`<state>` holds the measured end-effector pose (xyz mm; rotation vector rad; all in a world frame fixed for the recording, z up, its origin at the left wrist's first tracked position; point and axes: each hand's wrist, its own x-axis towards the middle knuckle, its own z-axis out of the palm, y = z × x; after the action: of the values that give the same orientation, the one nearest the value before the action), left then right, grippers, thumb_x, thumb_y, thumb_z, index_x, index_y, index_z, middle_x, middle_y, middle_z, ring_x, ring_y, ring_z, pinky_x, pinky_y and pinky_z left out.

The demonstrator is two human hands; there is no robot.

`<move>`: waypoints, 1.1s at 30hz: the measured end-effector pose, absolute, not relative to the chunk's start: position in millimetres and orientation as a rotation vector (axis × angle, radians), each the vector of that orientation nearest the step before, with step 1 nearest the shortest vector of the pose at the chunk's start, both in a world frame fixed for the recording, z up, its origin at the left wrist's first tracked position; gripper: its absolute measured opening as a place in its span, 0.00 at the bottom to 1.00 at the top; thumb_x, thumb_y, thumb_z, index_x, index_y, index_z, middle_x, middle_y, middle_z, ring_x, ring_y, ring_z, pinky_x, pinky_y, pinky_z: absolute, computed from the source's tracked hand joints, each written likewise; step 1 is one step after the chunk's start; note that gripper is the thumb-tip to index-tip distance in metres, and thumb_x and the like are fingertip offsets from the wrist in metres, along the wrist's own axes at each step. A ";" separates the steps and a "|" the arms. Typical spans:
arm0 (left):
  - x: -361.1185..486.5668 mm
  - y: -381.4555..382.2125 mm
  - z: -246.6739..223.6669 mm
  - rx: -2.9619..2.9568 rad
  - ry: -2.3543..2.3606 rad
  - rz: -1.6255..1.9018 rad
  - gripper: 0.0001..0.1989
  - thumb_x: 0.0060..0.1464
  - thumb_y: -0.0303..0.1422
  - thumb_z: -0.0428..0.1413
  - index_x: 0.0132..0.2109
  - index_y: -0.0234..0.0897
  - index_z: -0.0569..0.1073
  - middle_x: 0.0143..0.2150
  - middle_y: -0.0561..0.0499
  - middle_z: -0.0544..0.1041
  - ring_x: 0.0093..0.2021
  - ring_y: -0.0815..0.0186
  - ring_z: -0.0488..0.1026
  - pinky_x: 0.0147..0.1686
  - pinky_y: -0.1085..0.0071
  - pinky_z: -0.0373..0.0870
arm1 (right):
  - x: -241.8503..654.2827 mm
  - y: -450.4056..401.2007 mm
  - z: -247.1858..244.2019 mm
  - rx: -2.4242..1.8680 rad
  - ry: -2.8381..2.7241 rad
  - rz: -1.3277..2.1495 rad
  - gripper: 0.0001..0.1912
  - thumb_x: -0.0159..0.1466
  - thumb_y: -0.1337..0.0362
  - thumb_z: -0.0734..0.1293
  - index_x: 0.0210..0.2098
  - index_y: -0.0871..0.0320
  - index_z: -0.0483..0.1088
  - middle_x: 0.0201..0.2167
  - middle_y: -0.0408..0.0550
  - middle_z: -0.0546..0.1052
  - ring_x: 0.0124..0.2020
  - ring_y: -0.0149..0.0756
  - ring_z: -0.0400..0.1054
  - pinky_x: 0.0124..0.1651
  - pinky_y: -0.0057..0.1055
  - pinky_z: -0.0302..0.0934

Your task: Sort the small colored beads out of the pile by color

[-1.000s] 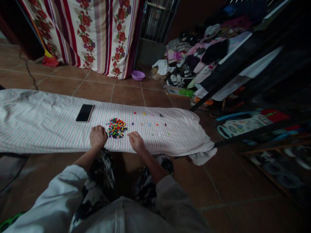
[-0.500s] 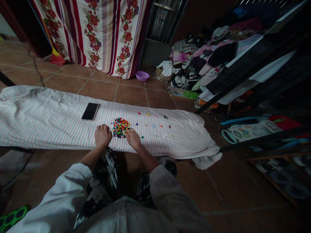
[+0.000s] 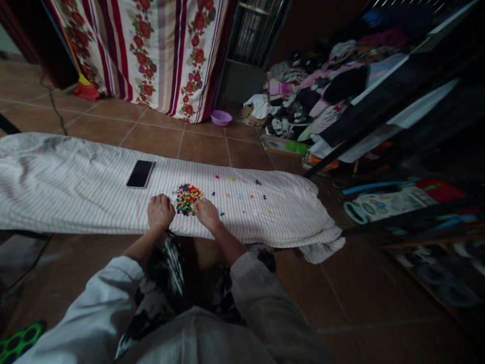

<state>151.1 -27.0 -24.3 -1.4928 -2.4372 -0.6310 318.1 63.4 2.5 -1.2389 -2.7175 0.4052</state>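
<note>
A heap of tiny coloured plastic pieces (image 3: 187, 196) lies on a striped cloth (image 3: 102, 202) in front of me. My right hand (image 3: 206, 213) is at the heap's lower right edge, thumb and finger pinched together among the pieces; whatever is between them is too small to name. On the heap's left side my left hand (image 3: 161, 211) rests on the cloth with its fingers curled under, so anything inside is hidden. To the right, several small pieces lie spread apart in loose rows by colour, among them an orange piece (image 3: 251, 196) and a dark grey group (image 3: 258, 182).
A phone (image 3: 140, 174) lies on the cloth left of the heap. Beyond are a floral curtain (image 3: 162, 55), a purple basin (image 3: 221, 118) and a red broom (image 3: 87, 90). Piled clothes (image 3: 303, 96) fill the back right, near a dark metal frame (image 3: 341, 144).
My right hand has shifted very slightly left at the heap's edge, its fingers still pinched. My left hand stays in place, and the spread pieces look the same.
</note>
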 end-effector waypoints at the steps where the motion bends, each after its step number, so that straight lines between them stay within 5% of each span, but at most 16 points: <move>1: 151.2 -27.0 -24.5 -1.491 -2.435 -0.628 0.08 0.55 0.30 0.47 0.39 0.34 0.69 0.40 0.39 0.72 0.44 0.51 0.65 0.44 0.57 0.61 | 318.9 62.5 2.7 -1.242 -2.712 0.389 0.07 0.67 0.66 0.61 0.41 0.55 0.71 0.42 0.47 0.73 0.45 0.35 0.66 0.46 0.29 0.58; 22: 150.4 -27.0 -25.7 -1.492 -2.433 -0.602 0.08 0.56 0.31 0.46 0.39 0.35 0.69 0.40 0.39 0.72 0.44 0.51 0.65 0.43 0.57 0.61 | 325.4 70.9 -14.4 -0.941 -2.766 0.437 0.13 0.67 0.69 0.61 0.45 0.54 0.75 0.43 0.48 0.75 0.48 0.36 0.65 0.55 0.31 0.57; 33: 152.8 -27.6 -20.8 -1.488 -2.463 -0.618 0.09 0.55 0.31 0.46 0.39 0.35 0.70 0.41 0.39 0.73 0.45 0.50 0.65 0.43 0.57 0.61 | 324.0 67.7 -6.2 -1.070 -2.537 0.593 0.08 0.65 0.69 0.62 0.41 0.54 0.71 0.38 0.45 0.75 0.43 0.35 0.68 0.48 0.29 0.60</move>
<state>152.8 -27.6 -20.8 -1.4880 -2.4635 -0.6179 324.0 67.7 -6.2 -1.0699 -2.5367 0.5927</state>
